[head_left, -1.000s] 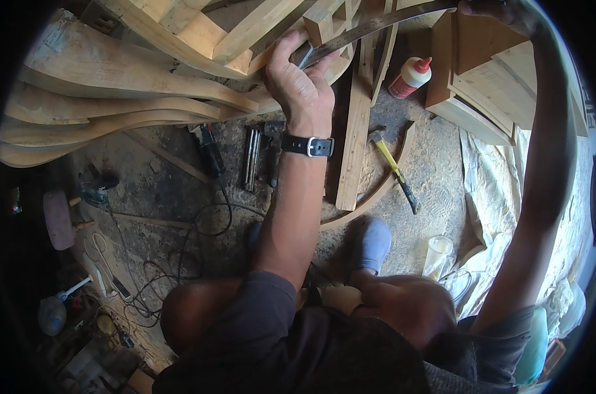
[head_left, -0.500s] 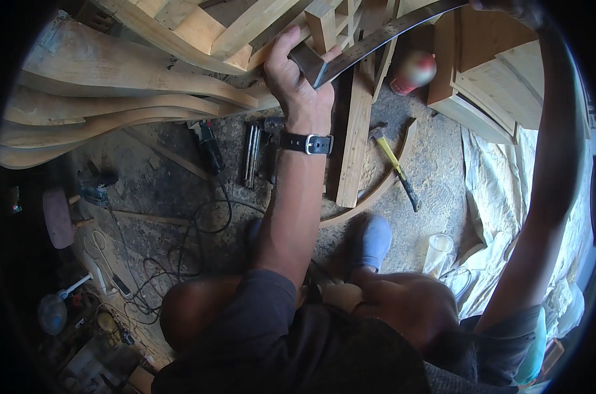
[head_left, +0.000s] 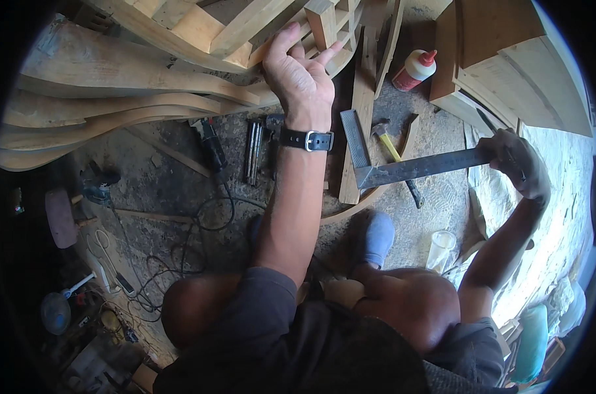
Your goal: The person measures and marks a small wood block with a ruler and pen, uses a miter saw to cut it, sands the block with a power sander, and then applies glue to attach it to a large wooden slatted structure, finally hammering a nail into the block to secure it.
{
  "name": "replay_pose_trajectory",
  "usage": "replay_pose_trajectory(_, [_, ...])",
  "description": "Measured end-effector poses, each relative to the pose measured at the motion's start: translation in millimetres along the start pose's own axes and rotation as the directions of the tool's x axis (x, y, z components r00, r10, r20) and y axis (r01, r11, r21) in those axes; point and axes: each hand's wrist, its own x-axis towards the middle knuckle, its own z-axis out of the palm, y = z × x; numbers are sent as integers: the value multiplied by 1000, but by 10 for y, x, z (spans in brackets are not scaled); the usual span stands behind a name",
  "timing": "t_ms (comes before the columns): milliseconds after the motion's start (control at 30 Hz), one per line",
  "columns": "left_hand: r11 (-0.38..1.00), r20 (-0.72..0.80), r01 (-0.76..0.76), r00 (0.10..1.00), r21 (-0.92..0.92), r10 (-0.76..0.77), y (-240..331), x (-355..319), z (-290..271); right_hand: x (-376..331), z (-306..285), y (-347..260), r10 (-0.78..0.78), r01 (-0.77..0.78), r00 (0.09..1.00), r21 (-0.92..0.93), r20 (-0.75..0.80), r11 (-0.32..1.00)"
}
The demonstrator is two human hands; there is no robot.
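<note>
My left hand (head_left: 302, 73), with a black strap at the wrist, lies against a pale wooden frame (head_left: 245, 33) at the top. Its forefinger and thumb are spread on the wood, and its other fingers are hidden behind the frame. At the right, my right hand (head_left: 516, 161) grips the long blade of a steel try square (head_left: 413, 167). The square hangs level in the air, its corner pointing left and its short arm pointing up. It is well below the frame and touches nothing.
Curved wooden planks (head_left: 101, 105) lie at the left. On the gritty floor are a yellow-handled hammer (head_left: 393, 152), a red-capped glue bottle (head_left: 415, 69), a power tool (head_left: 209, 148) with tangled cables (head_left: 199, 226) and a plastic cup (head_left: 440, 249). A wooden cabinet (head_left: 508, 59) stands at the right.
The try square has come away from the frame, moving down and to the right with my right hand. My left hand's grip on the frame has loosened, fingers spread.
</note>
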Motion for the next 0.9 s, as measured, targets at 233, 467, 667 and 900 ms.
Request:
replay_pose_trajectory(233, [1000, -9, 7, 1000, -9, -7, -27, -3, 15, 238, 1256, 564, 0, 10, 988, -68, 152, 998])
replay_pose_trajectory(467, [1000, -22, -16, 1000, 20, 16, 34, -18, 22, 1326, 1703, 124, -151, 135, 978, -120, -141, 984])
replay_pose_trajectory(667, [1000, -8, 6, 1000, 31, -5, 8, 0, -8, 2504, 1471, 33, -421, 464, 809, 5, -410, 886])
replay_pose_trajectory(900, [998, 15, 12, 1000, 57, -13, 25, -42, 28, 2688, 1410, 20, -386, 387, 846, -76, -368, 919])
